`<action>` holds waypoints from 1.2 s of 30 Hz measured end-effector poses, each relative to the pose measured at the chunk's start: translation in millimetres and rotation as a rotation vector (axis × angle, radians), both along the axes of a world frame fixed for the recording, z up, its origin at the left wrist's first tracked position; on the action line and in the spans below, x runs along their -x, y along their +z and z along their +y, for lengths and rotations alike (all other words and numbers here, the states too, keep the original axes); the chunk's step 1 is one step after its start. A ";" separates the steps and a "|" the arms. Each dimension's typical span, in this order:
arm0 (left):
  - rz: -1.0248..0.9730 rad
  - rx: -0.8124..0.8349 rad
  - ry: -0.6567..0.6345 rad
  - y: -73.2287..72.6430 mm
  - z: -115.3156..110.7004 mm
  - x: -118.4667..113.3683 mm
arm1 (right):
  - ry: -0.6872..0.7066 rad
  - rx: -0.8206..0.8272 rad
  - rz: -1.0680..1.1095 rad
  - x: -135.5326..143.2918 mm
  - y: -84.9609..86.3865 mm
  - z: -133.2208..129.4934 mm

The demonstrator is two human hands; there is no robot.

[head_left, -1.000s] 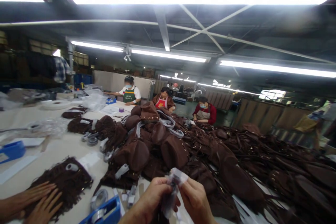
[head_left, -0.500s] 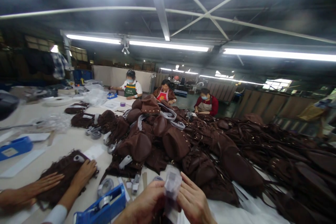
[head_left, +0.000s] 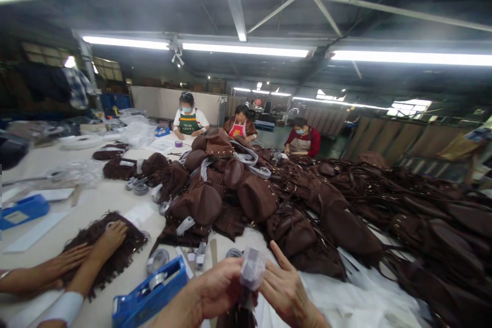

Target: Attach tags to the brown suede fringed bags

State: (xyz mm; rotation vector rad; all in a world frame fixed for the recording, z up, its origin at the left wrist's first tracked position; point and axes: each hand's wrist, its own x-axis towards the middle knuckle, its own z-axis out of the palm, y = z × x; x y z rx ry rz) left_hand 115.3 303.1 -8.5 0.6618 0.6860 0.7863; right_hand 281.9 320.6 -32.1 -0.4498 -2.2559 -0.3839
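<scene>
Near the bottom centre, my left hand [head_left: 221,287] is closed round a small clear plastic-wrapped piece [head_left: 252,269]. Pressed against the right side of this piece is my right hand [head_left: 284,287], its index finger raised and the other fingers against the wrap. Something dark hangs below the wrapped piece, mostly hidden between my hands. A blue tape dispenser [head_left: 149,292] stands just left of my left forearm. Beyond my hands rises a pile of brown bags [head_left: 257,197].
At the left, another person's hands [head_left: 109,243] rest on a fringed brown piece [head_left: 128,246]. A second blue dispenser [head_left: 26,211] lies at the left edge. White sheeting [head_left: 346,294] spreads at lower right. Several people sit beyond the pile, one in a green apron [head_left: 189,122].
The view has tipped down slightly. My hands still press the wrapped piece, with my right index finger now lifted away. The other person's hand has shifted up the fringed piece.
</scene>
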 end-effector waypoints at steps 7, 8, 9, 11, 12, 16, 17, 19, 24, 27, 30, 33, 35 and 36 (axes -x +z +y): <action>0.600 -0.495 0.090 -12.4 -13.6 1.0 | 0.049 0.120 -0.024 -25.8 -23.6 -16.1; 0.744 -0.601 0.094 -16.3 -16.5 2.8 | 0.025 0.180 0.028 -32.4 -27.3 -21.2; 0.874 -0.694 0.092 -21.4 -19.2 4.0 | -0.035 0.261 0.111 -38.3 -30.4 -26.7; 1.077 -0.838 0.069 -34.7 -23.7 3.6 | -0.236 0.466 0.309 -44.8 -33.3 -37.9; 1.153 -0.899 0.055 -42.1 -25.4 2.0 | -0.339 0.563 0.375 -44.6 -32.5 -42.9; 1.290 -1.111 0.043 -64.4 -30.7 -8.0 | -0.427 0.687 0.207 -25.8 -20.4 -53.9; 1.292 -1.154 0.050 -67.2 -31.6 -10.0 | -0.417 0.654 0.125 -19.6 -17.8 -54.3; 1.308 -1.209 0.058 -71.3 -32.8 -13.0 | -0.459 0.581 -0.028 -8.6 -16.0 -53.3; 1.354 -1.263 0.040 -85.7 -38.1 -14.9 | -0.622 0.423 -0.288 5.3 -25.6 -51.0; 1.256 -1.169 -0.022 -82.4 -41.6 -5.0 | -0.478 0.298 -0.288 5.1 -27.4 -54.9; 0.993 -0.954 -0.239 -52.4 -35.1 15.3 | -0.345 0.236 -0.199 1.2 -16.8 -60.2; 0.626 -0.627 -0.510 -6.2 -13.7 32.7 | -0.266 0.170 -0.139 -2.4 3.9 -58.5; 0.448 -0.336 -0.546 22.3 5.5 36.7 | -0.250 0.101 -0.114 -3.5 19.4 -51.7; 0.396 -0.269 -0.574 34.5 15.4 36.5 | -0.246 0.066 -0.109 -3.8 27.2 -47.0</action>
